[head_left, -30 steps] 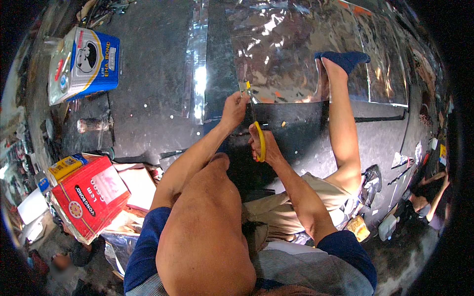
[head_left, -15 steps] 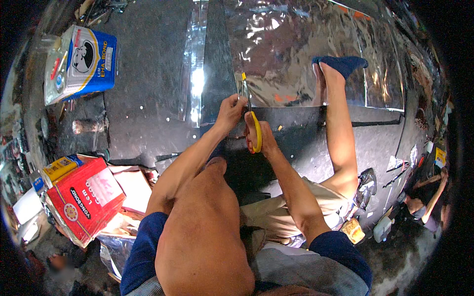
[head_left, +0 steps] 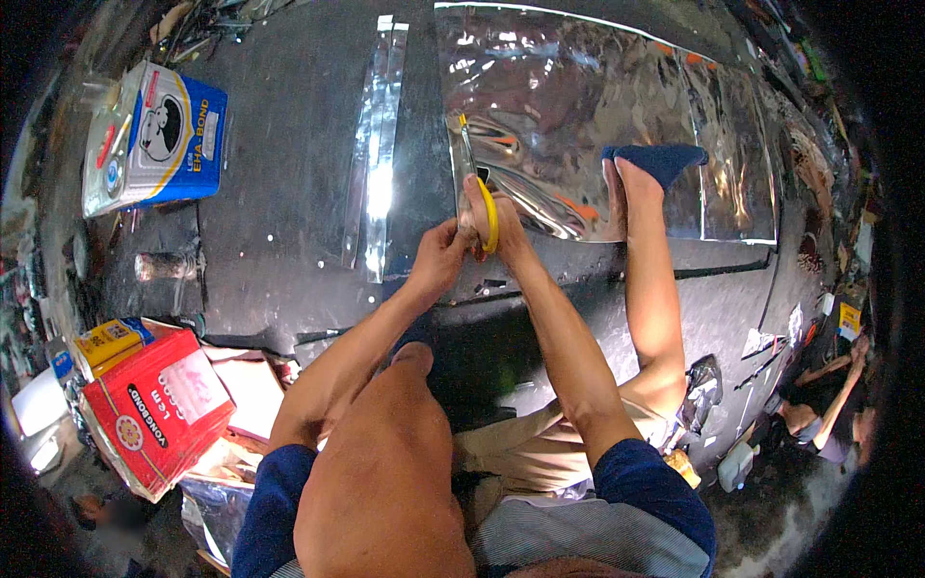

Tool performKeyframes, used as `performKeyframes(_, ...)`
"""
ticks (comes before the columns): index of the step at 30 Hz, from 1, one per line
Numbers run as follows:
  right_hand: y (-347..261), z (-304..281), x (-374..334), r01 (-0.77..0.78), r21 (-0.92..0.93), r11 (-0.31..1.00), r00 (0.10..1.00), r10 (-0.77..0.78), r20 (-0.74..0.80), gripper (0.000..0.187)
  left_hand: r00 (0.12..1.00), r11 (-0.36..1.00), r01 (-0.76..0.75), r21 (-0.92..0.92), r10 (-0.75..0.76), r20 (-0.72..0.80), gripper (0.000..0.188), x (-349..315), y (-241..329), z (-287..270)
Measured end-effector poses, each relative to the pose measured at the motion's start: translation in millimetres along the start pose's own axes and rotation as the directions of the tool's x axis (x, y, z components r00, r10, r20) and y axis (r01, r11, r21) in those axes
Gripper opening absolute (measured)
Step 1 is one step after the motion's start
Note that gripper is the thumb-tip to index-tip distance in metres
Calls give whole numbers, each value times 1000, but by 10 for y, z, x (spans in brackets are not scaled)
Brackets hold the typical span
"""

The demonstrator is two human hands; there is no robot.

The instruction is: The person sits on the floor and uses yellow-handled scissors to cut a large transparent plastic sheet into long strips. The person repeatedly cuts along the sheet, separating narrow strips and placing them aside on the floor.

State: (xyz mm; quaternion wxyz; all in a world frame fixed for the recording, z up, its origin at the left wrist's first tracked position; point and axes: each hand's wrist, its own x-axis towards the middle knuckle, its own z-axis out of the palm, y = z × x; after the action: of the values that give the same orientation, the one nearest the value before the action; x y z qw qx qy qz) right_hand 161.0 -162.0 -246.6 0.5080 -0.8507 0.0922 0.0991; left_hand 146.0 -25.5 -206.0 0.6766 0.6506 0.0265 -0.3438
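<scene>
Across the dark floor (head_left: 270,144), as the head view shows, lies a shiny sheet (head_left: 597,116), a socked foot (head_left: 665,164) resting on it. The left hand (head_left: 438,255) appears to pinch the near left corner between fingertips; the right hand (head_left: 506,231) is clamped around the yellow-handled scissors (head_left: 493,214), blades along the left edge. The sheet looks thin, light, floppy, slick and easily creased; a flat pinch at the edge, clear of the blades, should grip best.

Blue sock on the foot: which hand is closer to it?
Right. The right hand, holding the yellow-handled scissors, is left of the blue sock and lower in the picture; the left hand is farther left and lower still.
</scene>
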Motion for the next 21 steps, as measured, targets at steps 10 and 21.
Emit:
performKeyframes(10,-406,-303,752,-171,-35,985,985,172,27,87,1000,998,5,-63,-5,-1,23,-155,254,9)
performKeyframes(21,-725,-486,1756,-400,210,892,916,399,52,100,999,999,18,34,-19,38,23,-407,584,-54)
